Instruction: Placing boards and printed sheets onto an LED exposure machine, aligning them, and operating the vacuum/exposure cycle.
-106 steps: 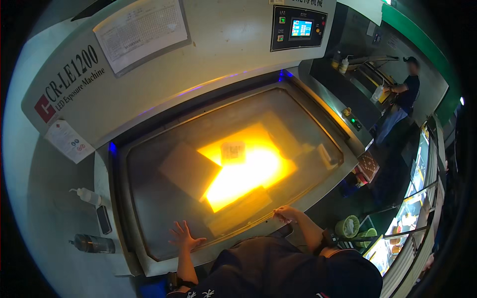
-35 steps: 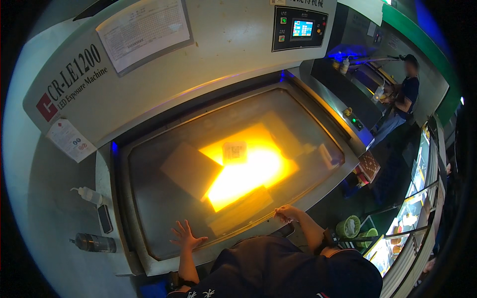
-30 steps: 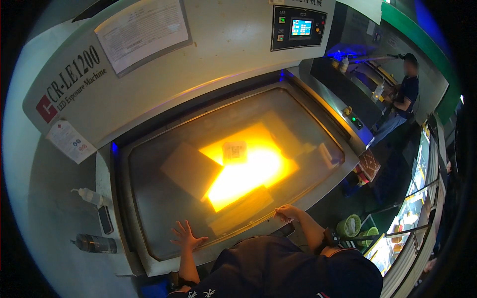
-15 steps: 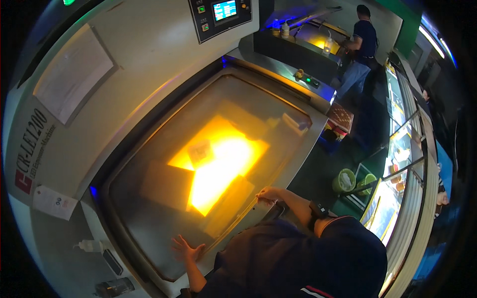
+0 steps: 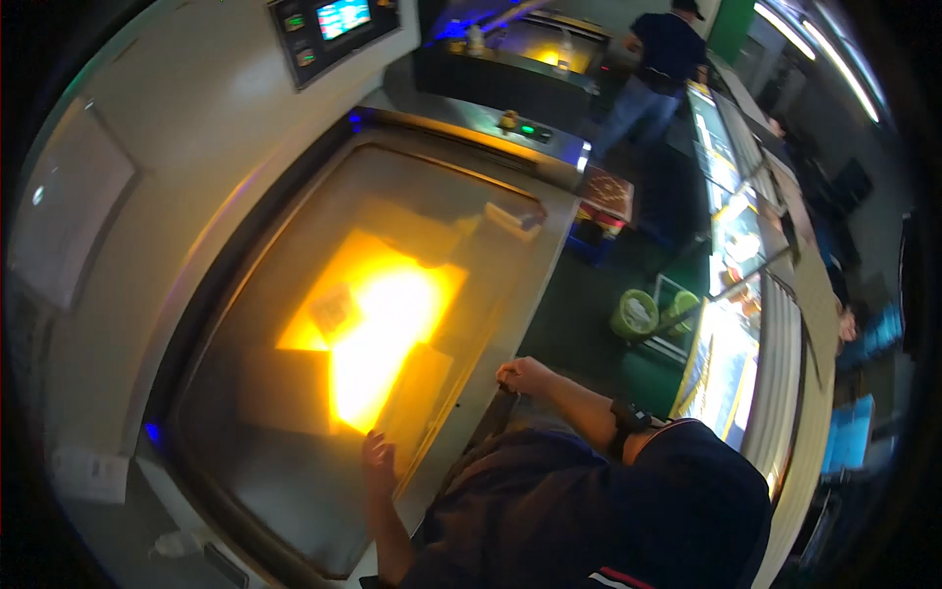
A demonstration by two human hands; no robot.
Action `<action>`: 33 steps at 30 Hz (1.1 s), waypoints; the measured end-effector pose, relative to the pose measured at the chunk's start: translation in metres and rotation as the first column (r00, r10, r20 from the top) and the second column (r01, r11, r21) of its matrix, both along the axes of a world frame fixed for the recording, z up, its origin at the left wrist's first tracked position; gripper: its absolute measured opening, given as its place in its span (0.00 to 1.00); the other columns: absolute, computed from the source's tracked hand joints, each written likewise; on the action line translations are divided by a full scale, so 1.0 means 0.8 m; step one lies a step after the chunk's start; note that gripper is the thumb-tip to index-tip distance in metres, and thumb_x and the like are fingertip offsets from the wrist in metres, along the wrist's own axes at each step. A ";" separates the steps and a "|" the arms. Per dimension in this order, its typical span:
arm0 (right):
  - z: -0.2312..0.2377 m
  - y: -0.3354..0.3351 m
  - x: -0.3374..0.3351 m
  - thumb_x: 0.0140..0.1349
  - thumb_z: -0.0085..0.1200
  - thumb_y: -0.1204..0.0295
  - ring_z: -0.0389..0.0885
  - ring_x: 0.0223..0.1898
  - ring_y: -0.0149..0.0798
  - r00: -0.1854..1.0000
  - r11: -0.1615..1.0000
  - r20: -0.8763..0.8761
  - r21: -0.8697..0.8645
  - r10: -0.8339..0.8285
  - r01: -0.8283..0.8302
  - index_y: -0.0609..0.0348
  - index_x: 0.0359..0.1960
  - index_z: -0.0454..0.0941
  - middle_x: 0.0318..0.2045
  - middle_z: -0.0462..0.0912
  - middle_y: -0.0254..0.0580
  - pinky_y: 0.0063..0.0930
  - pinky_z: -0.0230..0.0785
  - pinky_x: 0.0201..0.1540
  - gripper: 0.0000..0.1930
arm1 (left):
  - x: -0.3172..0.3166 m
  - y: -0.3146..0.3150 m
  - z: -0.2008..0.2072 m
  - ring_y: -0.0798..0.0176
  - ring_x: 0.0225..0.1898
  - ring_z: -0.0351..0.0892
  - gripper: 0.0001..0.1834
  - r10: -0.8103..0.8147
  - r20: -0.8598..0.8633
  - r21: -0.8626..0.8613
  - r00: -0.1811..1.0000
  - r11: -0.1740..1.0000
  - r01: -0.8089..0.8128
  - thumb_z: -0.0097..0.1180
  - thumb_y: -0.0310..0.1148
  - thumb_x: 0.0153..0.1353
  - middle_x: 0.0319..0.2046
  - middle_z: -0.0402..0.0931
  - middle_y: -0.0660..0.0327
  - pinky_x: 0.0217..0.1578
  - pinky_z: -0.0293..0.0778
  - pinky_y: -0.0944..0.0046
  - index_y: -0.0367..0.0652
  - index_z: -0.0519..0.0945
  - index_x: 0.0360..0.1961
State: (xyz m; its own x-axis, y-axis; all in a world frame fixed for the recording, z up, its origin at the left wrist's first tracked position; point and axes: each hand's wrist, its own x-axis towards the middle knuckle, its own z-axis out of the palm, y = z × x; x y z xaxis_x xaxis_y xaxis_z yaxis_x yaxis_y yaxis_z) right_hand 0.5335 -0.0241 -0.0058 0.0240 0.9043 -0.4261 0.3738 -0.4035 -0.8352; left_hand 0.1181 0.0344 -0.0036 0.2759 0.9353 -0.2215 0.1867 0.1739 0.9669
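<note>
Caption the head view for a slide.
Left grip over a grey rectangular machine bed, its middle glowing yellow; right grip beside it.

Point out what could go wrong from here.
The left hand is right by the lower end of the bright yellow glow, so it might smudge or nudge something there. Glare could hide details on the flat bed. The white bottle sits near a phone-like slab, which a spill might reach.

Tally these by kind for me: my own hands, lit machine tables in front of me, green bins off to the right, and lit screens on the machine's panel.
Hands: 2, left hand and right hand
Lit machine table: 1
Green bins: 2
Panel screen: 1
Total: 6
</note>
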 end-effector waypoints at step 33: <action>0.240 -0.563 0.486 0.66 0.44 0.73 0.79 0.54 0.42 -0.408 0.703 0.781 0.614 -0.473 0.359 0.51 0.57 0.78 0.55 0.80 0.37 0.37 0.69 0.57 0.19 | 0.260 -0.046 0.380 0.43 0.37 0.82 0.20 0.578 -0.811 0.582 0.091 0.779 0.231 0.65 0.47 0.53 0.35 0.82 0.48 0.38 0.78 0.49 0.43 0.84 0.40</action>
State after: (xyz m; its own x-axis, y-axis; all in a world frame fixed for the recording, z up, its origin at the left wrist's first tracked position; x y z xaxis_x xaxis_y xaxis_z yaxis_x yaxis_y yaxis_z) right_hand 0.9219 -0.4742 0.1863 0.6722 0.3984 0.6240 0.4037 -0.9038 0.1421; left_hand 0.3263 -0.0023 0.3006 0.0271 0.9419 0.3349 0.9938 0.0107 -0.1105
